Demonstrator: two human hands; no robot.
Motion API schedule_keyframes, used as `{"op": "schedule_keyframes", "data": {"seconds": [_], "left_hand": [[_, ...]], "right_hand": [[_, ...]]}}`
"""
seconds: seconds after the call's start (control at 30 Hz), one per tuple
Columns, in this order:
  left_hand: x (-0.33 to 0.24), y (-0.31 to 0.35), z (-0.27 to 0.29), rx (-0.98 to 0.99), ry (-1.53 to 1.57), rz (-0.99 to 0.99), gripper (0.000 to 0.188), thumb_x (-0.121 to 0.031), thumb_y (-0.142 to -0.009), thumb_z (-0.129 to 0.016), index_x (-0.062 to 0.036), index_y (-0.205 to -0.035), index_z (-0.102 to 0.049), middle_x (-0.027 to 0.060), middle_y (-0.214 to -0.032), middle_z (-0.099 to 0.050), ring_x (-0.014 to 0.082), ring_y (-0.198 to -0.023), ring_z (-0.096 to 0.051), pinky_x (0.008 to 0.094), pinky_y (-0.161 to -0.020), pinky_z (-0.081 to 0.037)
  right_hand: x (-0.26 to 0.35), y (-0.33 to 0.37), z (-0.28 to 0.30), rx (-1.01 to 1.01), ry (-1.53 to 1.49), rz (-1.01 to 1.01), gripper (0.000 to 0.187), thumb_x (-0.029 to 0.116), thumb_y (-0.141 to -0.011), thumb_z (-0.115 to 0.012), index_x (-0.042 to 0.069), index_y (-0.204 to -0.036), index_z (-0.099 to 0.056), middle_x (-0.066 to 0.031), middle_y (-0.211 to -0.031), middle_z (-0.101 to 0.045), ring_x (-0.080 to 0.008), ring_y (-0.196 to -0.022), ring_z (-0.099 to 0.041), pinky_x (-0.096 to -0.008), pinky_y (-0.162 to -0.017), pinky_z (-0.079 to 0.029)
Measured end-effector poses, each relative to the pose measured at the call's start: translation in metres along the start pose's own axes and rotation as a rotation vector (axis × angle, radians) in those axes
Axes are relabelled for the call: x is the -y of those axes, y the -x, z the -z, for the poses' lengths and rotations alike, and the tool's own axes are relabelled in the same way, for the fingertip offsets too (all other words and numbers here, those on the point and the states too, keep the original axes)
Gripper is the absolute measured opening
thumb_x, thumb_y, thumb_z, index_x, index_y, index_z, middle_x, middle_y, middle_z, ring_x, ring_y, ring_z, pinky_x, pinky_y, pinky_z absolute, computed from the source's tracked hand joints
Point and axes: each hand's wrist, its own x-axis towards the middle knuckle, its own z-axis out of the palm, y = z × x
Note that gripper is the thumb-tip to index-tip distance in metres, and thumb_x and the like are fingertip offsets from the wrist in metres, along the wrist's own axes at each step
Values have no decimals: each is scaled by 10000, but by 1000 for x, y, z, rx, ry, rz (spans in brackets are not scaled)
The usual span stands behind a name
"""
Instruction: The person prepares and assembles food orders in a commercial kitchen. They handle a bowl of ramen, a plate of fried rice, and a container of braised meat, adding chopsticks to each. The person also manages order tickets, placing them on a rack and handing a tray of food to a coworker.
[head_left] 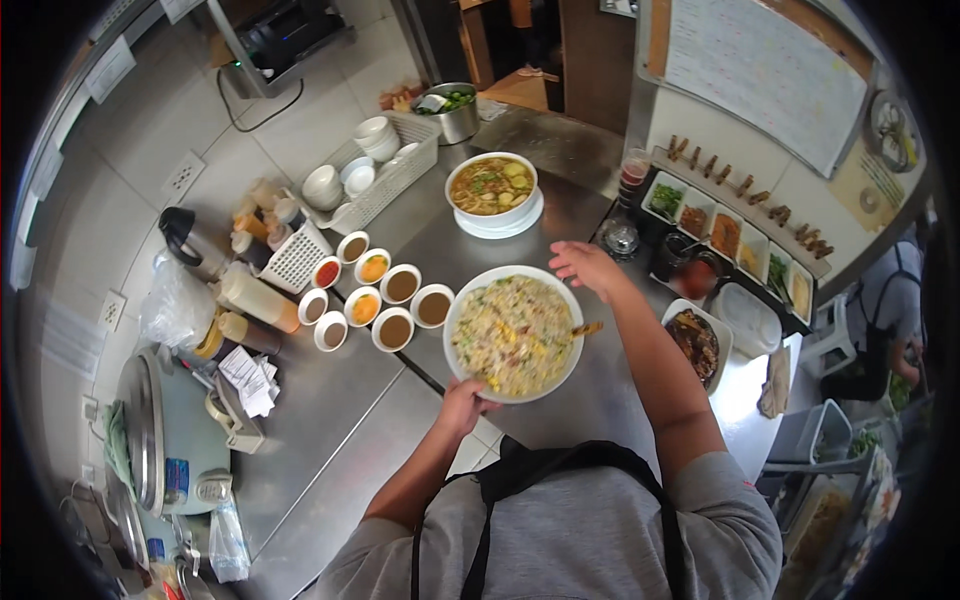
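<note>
My left hand (464, 406) grips the lower left rim of a big white bowl of fried rice (514, 335). The bowl is in front of me, and a wooden clothespin (588, 328) sticks out from its right rim. My right hand (585, 267) is held beyond the bowl's upper right side, fingers stretched out and holding nothing. Farther off, a white bowl of noodle soup (491, 187) stands on stacked white plates (500, 230). Left of the rice bowl are several small white cups of brown sauce (392, 328), some with orange or red contents (374, 267).
A white basket (400, 180) with small bowls and a steel pot of greens (455, 115) stand at the back. Sauce bottles (255, 290) and a rice cooker (175, 430) line the left. Topping trays (725, 235) and a dark meat dish (695, 345) are at right. Another person (885, 310) works far right.
</note>
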Motion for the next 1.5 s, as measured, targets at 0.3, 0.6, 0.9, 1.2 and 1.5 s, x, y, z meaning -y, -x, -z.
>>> {"op": "schedule_keyframes", "data": {"seconds": [0.3,0.6,0.9,1.2,1.5], "left_hand": [[25,-103,-57,164,23,120,479,-38,-711,-394,-62,-1166,-244,201,-991,-512,284,-767,-590,317,-611,-523],[22,-133,-68,321,2,244,390,-291,-850,-425,-109,-1149,-252,162,-1004,-502,260,-862,-558,352,-652,-498],[-9,-155,-30,395,-293,469,300,-247,-870,-386,-78,-1107,-317,154,-895,-526,235,-752,-579,317,-605,-496],[-8,-151,-25,398,-238,459,254,-197,-872,-355,-56,-1080,-319,135,-840,-526,215,-707,-575,308,-602,-493],[-106,-136,-32,625,-764,286,263,-311,-825,-467,-116,-996,-426,75,-778,-544,135,-587,-554,225,-491,-444]], "right_hand": [[-50,-16,71,-536,303,120,422,383,-765,-503,-14,-893,-568,-178,-789,-587,-271,-766,-571,-323,-703,-419],[-49,-42,85,-691,806,258,237,121,-721,-470,29,-914,-571,-211,-819,-568,-344,-804,-544,-399,-699,-433],[32,-101,78,-685,832,355,208,95,-741,-467,41,-915,-569,-145,-788,-603,-269,-670,-600,-353,-572,-465],[10,-235,30,-397,-37,-251,210,123,-819,-341,43,-893,-520,-92,-770,-598,-177,-516,-587,-281,-395,-409],[-9,-234,81,-413,566,57,424,193,-736,-495,-48,-1079,-432,-192,-935,-529,-258,-653,-571,-331,-534,-479]]}}
